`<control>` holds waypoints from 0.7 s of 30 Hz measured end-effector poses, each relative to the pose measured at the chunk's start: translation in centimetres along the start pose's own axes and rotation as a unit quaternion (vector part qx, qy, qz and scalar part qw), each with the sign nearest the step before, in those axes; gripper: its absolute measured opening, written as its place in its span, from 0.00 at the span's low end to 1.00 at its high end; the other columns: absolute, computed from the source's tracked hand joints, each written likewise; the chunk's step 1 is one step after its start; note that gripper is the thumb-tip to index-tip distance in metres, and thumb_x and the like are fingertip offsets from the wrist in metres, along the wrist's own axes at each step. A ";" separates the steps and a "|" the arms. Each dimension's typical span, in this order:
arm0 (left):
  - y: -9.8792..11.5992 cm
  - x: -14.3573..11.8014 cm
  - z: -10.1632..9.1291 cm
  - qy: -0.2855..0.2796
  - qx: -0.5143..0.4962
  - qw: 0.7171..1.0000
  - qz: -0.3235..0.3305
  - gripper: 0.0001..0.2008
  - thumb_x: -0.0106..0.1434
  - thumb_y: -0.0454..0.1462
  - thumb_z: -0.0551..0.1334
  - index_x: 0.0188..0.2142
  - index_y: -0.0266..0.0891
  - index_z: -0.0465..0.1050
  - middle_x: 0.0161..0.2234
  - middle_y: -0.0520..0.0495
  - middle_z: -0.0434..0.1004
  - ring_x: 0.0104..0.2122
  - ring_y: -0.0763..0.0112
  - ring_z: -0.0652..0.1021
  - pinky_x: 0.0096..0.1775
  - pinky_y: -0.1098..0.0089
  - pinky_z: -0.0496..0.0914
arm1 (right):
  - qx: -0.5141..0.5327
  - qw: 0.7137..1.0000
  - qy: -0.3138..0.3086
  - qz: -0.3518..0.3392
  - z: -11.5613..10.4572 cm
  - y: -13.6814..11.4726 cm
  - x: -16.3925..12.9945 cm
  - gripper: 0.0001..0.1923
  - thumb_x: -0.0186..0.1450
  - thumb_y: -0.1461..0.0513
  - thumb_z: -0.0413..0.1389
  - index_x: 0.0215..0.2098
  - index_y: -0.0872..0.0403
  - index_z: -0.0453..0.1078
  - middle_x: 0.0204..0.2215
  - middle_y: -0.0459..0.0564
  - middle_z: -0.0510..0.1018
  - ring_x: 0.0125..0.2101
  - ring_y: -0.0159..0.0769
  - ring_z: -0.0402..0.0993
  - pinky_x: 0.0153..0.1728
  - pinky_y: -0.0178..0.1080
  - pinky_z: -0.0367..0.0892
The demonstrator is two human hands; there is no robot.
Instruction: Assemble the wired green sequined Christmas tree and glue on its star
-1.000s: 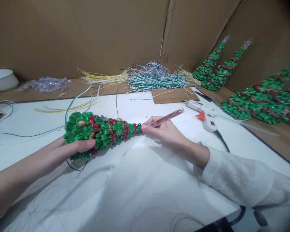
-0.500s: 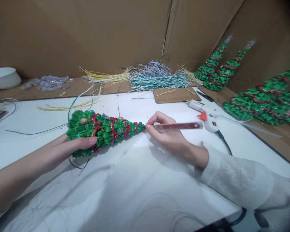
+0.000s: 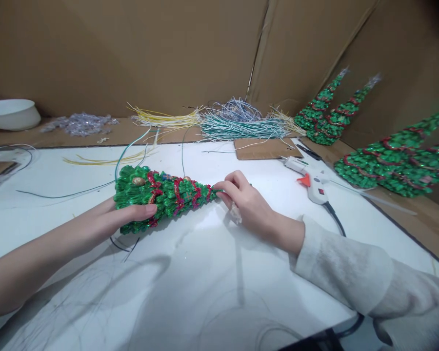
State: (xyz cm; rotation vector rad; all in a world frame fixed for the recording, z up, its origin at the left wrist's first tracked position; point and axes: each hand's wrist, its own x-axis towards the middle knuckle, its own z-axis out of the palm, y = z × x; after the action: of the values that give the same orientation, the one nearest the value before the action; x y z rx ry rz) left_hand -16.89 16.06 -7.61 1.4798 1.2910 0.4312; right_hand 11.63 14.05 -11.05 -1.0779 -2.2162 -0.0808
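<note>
A small green glitter Christmas tree point(image 3: 168, 197) with red garlands and gold baubles lies on its side above the white table point(image 3: 205, 273), its tip pointing right. My left hand point(image 3: 128, 214) is closed around its wide base, thumb on top and the other fingers hidden underneath. At the thin tip, my right hand point(image 3: 245, 204) pinches with thumb and forefinger. A pale, whitish lump point(image 3: 235, 213) shows under the right fingers; it may be the end of a tool, mostly hidden by the hand. Thin dark wires point(image 3: 126, 247) hang below the tree's base.
A white glue gun point(image 3: 314, 183) with an orange trigger lies at right, beside a cardboard piece point(image 3: 267, 149). Bundles of green-white wires point(image 3: 243, 127) and yellow wires point(image 3: 168, 117) lie behind. Several finished-looking trees point(image 3: 395, 163) stand right. A white bowl point(image 3: 12, 116) sits far left.
The reddish-brown flat tool that stuck out rightward from my right hand no longer shows lengthwise. My right fingers have turned downward over the tip. The tree sits slightly further right in view.
</note>
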 end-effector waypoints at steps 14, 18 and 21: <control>1.0 -0.1 0.6 -0.024 0.019 0.999 0.039 0.27 0.54 0.52 0.61 0.54 0.54 0.66 0.52 0.57 0.73 0.52 0.59 0.73 0.54 0.63 0.67 | -0.001 1.000 -0.004 0.008 0.8 -0.4 0.4 0.07 0.67 0.66 0.45 0.36 0.56 0.64 0.34 0.52 0.65 0.29 0.31 0.63 0.29 0.35 0.64; 1.0 -0.1 0.6 -0.020 0.023 0.998 0.046 0.28 0.55 0.51 0.61 0.55 0.53 0.65 0.52 0.56 0.73 0.51 0.60 0.74 0.52 0.63 0.69 | -0.016 0.998 -0.063 0.002 0.5 -0.4 0.6 0.09 0.65 0.70 0.43 0.36 0.56 0.63 0.35 0.52 0.64 0.29 0.31 0.62 0.28 0.34 0.62; 0.4 0.1 0.4 -0.028 0.010 0.998 0.055 0.27 0.56 0.50 0.61 0.56 0.54 0.64 0.52 0.57 0.73 0.51 0.61 0.74 0.51 0.65 0.69 | -0.017 0.994 -0.105 -0.004 0.5 -0.4 0.7 0.12 0.62 0.73 0.41 0.37 0.55 0.61 0.36 0.51 0.63 0.28 0.30 0.61 0.26 0.33 0.60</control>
State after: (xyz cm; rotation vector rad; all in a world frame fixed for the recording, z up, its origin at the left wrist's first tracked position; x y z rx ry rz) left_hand -16.35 16.03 -7.44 1.5747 1.1774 0.4465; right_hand 10.82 14.40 -10.93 -1.1414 -2.4134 -0.0091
